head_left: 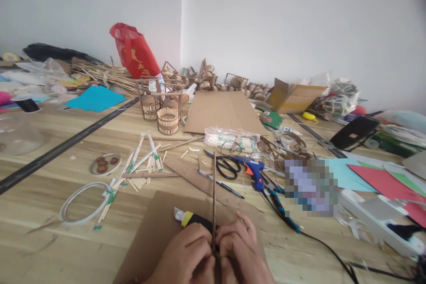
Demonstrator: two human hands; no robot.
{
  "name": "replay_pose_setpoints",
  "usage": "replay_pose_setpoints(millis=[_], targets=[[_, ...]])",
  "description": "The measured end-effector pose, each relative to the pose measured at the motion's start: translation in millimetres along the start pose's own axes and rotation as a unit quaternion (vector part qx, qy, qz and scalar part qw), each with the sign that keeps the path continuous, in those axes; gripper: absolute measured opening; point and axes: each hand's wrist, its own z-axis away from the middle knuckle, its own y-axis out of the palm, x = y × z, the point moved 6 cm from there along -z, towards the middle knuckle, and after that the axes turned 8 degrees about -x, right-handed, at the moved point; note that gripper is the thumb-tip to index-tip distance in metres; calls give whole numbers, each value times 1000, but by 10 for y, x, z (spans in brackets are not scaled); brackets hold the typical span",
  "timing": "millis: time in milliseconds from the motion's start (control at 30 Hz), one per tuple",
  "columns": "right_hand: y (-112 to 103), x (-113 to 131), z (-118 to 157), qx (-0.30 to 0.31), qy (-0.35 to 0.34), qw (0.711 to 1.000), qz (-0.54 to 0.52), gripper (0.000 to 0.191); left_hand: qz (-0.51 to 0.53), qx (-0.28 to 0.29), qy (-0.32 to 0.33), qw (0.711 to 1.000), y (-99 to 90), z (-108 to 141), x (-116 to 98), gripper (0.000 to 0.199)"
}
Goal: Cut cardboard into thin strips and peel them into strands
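Note:
Between my two hands stands a thin brown strip (214, 195), seen nearly edge-on and pointing away from me. The fingers of my left hand (189, 250) are closed on its near end from the left. On the other side my right hand (241, 248) pinches the same end, thumb close to the left thumb. The exact grip is partly hidden by the fingers. Under both hands lies a cardboard sheet (149, 235). A yellow and black utility knife (188, 218) rests on it just beyond the left hand, its rear part covered.
Beyond the hands lie a pen (229, 189), black-handled scissors (229, 168), a blue glue gun (254, 172) and pliers (282, 208). Wooden sticks (135, 171) and a coiled white tube (65, 213) are left. Small woven baskets (168, 120) stand behind, beside a large cardboard (224, 111).

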Motion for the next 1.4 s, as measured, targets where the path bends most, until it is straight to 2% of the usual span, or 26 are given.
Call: replay_pose_setpoints(millis=[167, 300, 400, 533, 733, 833, 933, 1033, 1100, 1167, 1233, 1400], targets=[[3, -6, 3, 3, 6, 1000, -15, 24, 27, -28, 25, 999, -45, -14, -15, 23], [-34, 28, -44, -22, 0, 1000, -10, 25, -7, 33, -14, 999, -39, -34, -4, 27], [-47, 43, -76, -31, 1, 1000, -4, 25, -23, 34, 0, 999, -53, -41, -37, 35], [-38, 48, -76, -35, -12, 999, 2, 23, -51, 37, 34, 997, -4, -27, -61, 29], [-51, 71, -91, -42, -31, 999, 10, 27, -88, 19, 42, 995, 15, 9, -28, 20], [-58, 85, -110, -44, -35, 998, 7, 27, -94, 24, 49, 994, 51, 28, 4, 22], [3, 66, -95, -37, -21, 999, -7, 27, -77, -4, 71, 994, 112, 64, 52, 28], [11, 34, -36, -100, -1, 995, -18, 26, -37, -40, 77, 996, 151, 98, 102, 31], [3, 25, 6, -116, 2, 993, -16, 24, -17, -46, 69, 996, 132, 92, 100, 30], [18, 32, 25, -70, -6, 998, -6, 24, -8, -37, 51, 998, 74, 58, 67, 26], [-1, 41, 28, -32, -20, 999, 4, 20, -10, 5, 15, 1000, 28, 17, 37, 22], [-73, 17, -3, -35, -14, 999, 13, 17, 10, 33, -9, 999, -61, -45, -32, 22]])
